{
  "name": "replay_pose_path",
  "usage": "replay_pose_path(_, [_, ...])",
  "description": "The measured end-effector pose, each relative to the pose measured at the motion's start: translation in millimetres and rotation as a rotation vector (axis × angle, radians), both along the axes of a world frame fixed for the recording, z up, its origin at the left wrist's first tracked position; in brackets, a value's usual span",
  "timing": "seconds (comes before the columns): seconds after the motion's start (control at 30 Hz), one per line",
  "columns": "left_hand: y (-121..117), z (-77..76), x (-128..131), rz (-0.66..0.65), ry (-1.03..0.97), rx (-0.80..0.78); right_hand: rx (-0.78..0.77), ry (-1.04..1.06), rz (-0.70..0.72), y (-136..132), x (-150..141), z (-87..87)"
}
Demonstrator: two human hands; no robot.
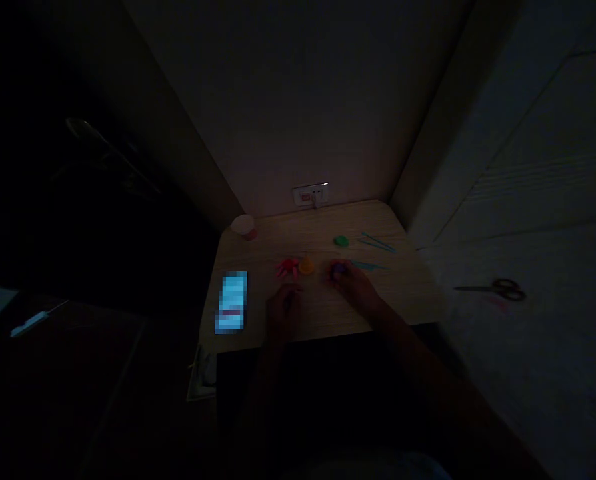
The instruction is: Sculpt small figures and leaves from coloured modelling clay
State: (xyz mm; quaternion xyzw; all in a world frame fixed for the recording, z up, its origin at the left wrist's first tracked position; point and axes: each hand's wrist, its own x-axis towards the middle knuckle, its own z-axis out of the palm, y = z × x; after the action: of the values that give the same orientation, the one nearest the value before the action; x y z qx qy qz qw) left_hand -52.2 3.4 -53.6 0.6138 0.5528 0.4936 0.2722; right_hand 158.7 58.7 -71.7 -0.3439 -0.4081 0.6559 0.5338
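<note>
In dim light, my right hand (pixel 354 285) has its fingers around a small purple lump (pixel 338 270), likely modelling clay, low over the wooden table. My left hand (pixel 282 310) rests near the table's front, loosely curled, thumb and fingers apart, with nothing visible in it. Just beyond it lies a red figure with pink leg-like strips (pixel 288 267), touching or nearly touching a round orange piece (pixel 306 267). A green lump (pixel 341 241) lies farther back. Blue thin sticks (pixel 378 242) are to its right, and more blue sticks (pixel 369 265) lie beside my right hand.
A pale tub (pixel 244 227) stands at the table's (pixel 323 320) back left corner. A lit phone (pixel 231 303) lies at the left edge. Scissors (pixel 501 289) rest on a pale surface to the right. A wall socket (pixel 311 195) is behind the table.
</note>
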Motion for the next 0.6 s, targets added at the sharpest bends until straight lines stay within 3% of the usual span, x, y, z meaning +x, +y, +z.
replay_pose_path(0.13, [-2,-3.6,26,-0.089,-0.134,-0.117,0.108,-0.269,-0.015,-20,2,7.3])
replay_pose_path(0.23, [1,-3.8,33,-0.168,-0.194,-0.192,0.112,-0.273,0.034,-30,1,10.6])
replay_pose_path(0.37, [3,0.9,30,-0.298,-0.121,-0.255,0.081,-0.284,0.046,-35,-5,9.1])
replay_pose_path(0.5, [2,5.0,28,-0.292,0.045,-0.275,0.110,-0.322,0.118,-38,-8,10.4])
replay_pose_path(0.6, [4,3.1,30,-0.335,0.050,-0.289,0.109,-0.271,0.208,-40,-6,11.9])
